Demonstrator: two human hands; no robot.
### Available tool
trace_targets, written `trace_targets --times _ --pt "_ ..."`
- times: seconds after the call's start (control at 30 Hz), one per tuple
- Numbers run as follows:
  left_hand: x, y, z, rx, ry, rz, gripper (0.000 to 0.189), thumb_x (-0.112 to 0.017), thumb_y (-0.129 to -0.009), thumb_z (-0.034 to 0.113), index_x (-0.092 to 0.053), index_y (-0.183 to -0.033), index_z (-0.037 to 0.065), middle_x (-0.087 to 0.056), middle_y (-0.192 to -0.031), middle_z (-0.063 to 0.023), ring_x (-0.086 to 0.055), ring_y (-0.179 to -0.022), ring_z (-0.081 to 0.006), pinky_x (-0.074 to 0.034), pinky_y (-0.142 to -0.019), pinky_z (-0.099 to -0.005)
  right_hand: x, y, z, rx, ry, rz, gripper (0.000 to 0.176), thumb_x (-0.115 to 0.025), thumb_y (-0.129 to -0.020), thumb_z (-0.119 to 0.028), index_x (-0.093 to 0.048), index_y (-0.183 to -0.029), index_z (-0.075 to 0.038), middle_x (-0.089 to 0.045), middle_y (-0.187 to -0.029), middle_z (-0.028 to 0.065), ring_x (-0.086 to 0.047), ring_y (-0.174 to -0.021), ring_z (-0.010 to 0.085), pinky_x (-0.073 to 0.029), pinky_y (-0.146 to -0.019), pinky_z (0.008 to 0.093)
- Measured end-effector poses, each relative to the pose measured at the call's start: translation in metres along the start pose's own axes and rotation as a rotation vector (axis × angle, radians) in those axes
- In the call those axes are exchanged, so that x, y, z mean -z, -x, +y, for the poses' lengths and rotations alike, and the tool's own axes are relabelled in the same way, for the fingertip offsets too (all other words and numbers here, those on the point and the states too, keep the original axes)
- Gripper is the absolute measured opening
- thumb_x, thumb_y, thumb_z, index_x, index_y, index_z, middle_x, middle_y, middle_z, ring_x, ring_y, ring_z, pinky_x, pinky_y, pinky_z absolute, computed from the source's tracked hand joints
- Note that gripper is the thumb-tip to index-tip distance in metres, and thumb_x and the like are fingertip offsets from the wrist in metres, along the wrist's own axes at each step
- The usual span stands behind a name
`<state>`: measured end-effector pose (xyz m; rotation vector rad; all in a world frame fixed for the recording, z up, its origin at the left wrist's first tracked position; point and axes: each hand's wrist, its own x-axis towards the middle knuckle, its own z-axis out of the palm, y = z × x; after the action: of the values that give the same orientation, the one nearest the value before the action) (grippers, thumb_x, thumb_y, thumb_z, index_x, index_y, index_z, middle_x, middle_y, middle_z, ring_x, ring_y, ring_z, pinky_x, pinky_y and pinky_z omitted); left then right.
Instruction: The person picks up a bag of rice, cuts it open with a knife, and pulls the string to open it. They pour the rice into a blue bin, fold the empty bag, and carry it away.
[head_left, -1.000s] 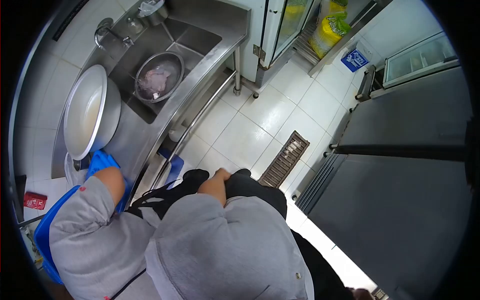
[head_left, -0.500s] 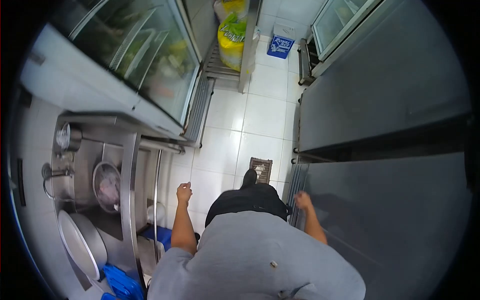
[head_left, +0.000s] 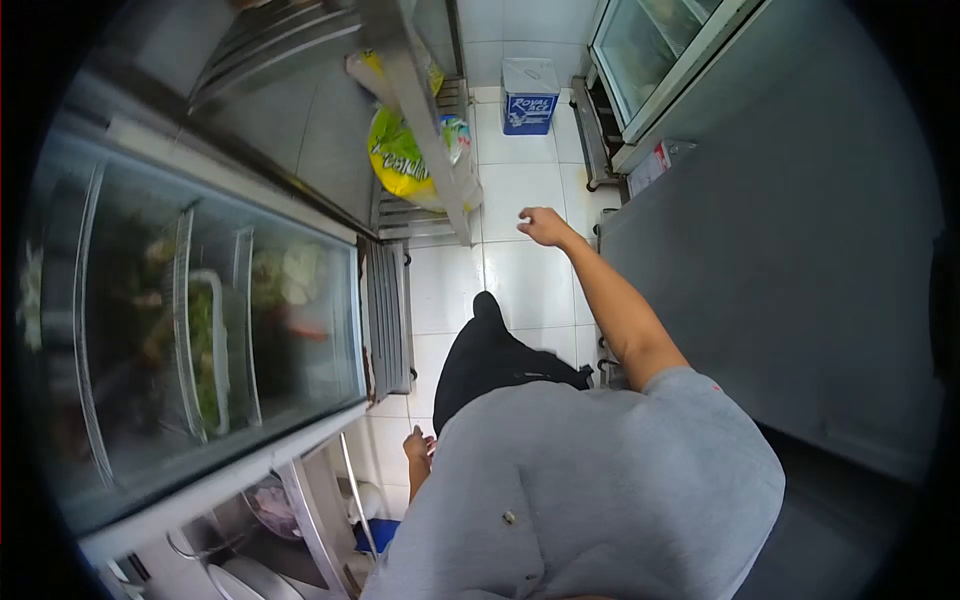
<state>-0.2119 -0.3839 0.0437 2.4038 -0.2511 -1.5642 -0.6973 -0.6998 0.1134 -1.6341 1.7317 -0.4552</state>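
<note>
Stretched ahead over the white tiled floor (head_left: pixel 520 275), my right hand (head_left: pixel 543 227) is loosely curled, with its fingers a little apart and nothing in them. My left hand (head_left: pixel 418 443) hangs low beside my hip, partly hidden by my grey shirt (head_left: pixel 600 470). Its fingers are loosely bent and apart, and no object shows in them. A glass-door fridge (head_left: pixel 215 340) with greens and other vegetables inside stands to my left. One black shoe (head_left: pixel 485 303) points forward along the aisle.
A steel rack (head_left: pixel 425 110) holds yellow-green bags (head_left: pixel 400 160) at front left. A blue-and-white tin (head_left: pixel 528 100) stands on the floor at the far wall. Grey cabinets (head_left: pixel 760 240) line the right side. A metal sink counter (head_left: pixel 310 510) is at lower left.
I have moved forward along the aisle; the fridge, rack and tin are nearer, and the sink has slipped back. My right arm has swung forward and my left arm back.
</note>
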Motion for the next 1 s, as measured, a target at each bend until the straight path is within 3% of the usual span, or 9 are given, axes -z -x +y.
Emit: trace_targets --times 0.03,0.13,0.4,0.57,0.67,0.77,0.87,0.93,1.0 --pt "-0.006 -0.007 0.034 -0.002 -0.016 0.006 0.038 -0.050 -0.092 0.042 -0.054 -0.103 0.006 -0.059 -0.071 -0.0083 -0.055 -0.055 -0.0204 -0.042 -0.055 -0.0377 0.010 -0.024 -0.005 0.038 0.034 0.005 0.039 -0.060 -0.081 -0.026 -0.061 -0.110 -0.001 -0.065 -0.100 0.0212 -0.062 -0.095 0.0357 -0.049 -0.085 0.0411" --pt "-0.036 -0.031 0.145 -0.516 -0.302 -0.144 0.038 -0.058 -0.087 0.044 -0.060 -0.088 0.006 -0.057 -0.068 -0.0038 -0.050 -0.050 -0.0113 -0.038 -0.045 -0.0265 0.044 -0.105 -0.018 0.085 0.040 -0.004 0.035 -0.060 -0.079 -0.026 -0.064 -0.103 0.000 -0.065 -0.098 0.0216 -0.063 -0.094 0.0353 -0.049 -0.084 0.0416" --pt "-0.180 0.062 0.419 -0.805 -0.478 -0.401 0.044 -0.059 -0.091 0.030 -0.051 -0.125 0.003 -0.058 -0.098 -0.0051 -0.055 -0.089 -0.0137 -0.044 -0.082 -0.0272 -0.027 -0.269 0.015 0.162 -0.073 -0.172 0.032 -0.060 -0.074 -0.032 -0.068 -0.091 -0.005 -0.066 -0.093 0.0187 -0.064 -0.086 0.0359 -0.051 -0.079 0.0408" --pt "-0.270 0.101 0.467 -0.766 -0.531 -0.347 0.042 -0.059 -0.091 0.030 -0.053 -0.123 0.004 -0.061 -0.098 -0.0080 -0.057 -0.086 -0.0165 -0.045 -0.080 -0.0281 -0.052 -0.298 0.028 0.298 -0.293 -0.692 0.028 -0.057 -0.080 -0.030 -0.064 -0.085 -0.003 -0.066 -0.074 0.0144 -0.064 -0.069 0.0252 -0.051 -0.062 0.0384" --pt "-0.315 0.130 0.490 -0.675 -0.419 -0.363 0.043 -0.058 -0.091 0.031 -0.053 -0.123 0.003 -0.061 -0.097 -0.0082 -0.056 -0.085 -0.0153 -0.045 -0.080 -0.0272 0.020 -0.310 0.014 0.193 -0.270 -1.168 0.024 -0.055 -0.083 -0.028 -0.064 -0.079 -0.006 -0.065 -0.068 0.0075 -0.062 -0.063 0.0164 -0.048 -0.054 0.0346" --pt "-0.339 0.135 0.509 -0.617 -0.283 -0.269 0.042 -0.058 -0.092 0.031 -0.053 -0.122 0.002 -0.060 -0.096 -0.0072 -0.055 -0.084 -0.0144 -0.044 -0.078 -0.0257 0.068 -0.352 0.005 0.370 -0.009 -1.417 0.024 -0.055 -0.083 -0.027 -0.062 -0.072 -0.008 -0.064 -0.067 0.0034 -0.061 -0.061 0.0129 -0.047 -0.051 0.0325" --pt "-0.355 0.126 0.521 -0.530 -0.047 -0.167 0.043 -0.056 -0.092 0.032 -0.053 -0.122 0.000 -0.061 -0.098 -0.0080 -0.058 -0.088 -0.0162 -0.045 -0.079 -0.0287 0.078 -0.401 -0.006 0.511 0.214 -1.506 0.024 -0.059 -0.079 -0.028 -0.062 -0.071 -0.006 -0.063 -0.067 0.0048 -0.061 -0.060 0.0135 -0.047 -0.051 0.0321" --pt "-0.362 0.104 0.516 -0.518 -0.055 -0.027 0.046 -0.059 -0.090 0.033 -0.054 -0.119 -0.003 -0.062 -0.098 -0.0088 -0.059 -0.086 -0.0165 -0.046 -0.077 -0.0287 0.077 -0.428 -0.032 0.902 0.385 -1.165 0.026 -0.063 -0.075 -0.027 -0.066 -0.082 -0.002 -0.067 -0.080 0.0154 -0.065 -0.080 0.0282 -0.050 -0.070 0.0390" --pt "-0.373 0.100 0.515 -0.578 -0.119 0.151 0.047 -0.061 -0.088 0.032 -0.054 -0.118 -0.004 -0.062 -0.098 -0.0158 -0.061 -0.086 -0.0235 -0.046 -0.077 -0.0316 0.076 -0.441 -0.068 0.772 0.409 -0.886 0.034 -0.066 -0.075 -0.031 -0.065 -0.092 -0.002 -0.065 -0.095 0.0194 -0.062 -0.091 0.0336 -0.048 -0.079 0.0418"
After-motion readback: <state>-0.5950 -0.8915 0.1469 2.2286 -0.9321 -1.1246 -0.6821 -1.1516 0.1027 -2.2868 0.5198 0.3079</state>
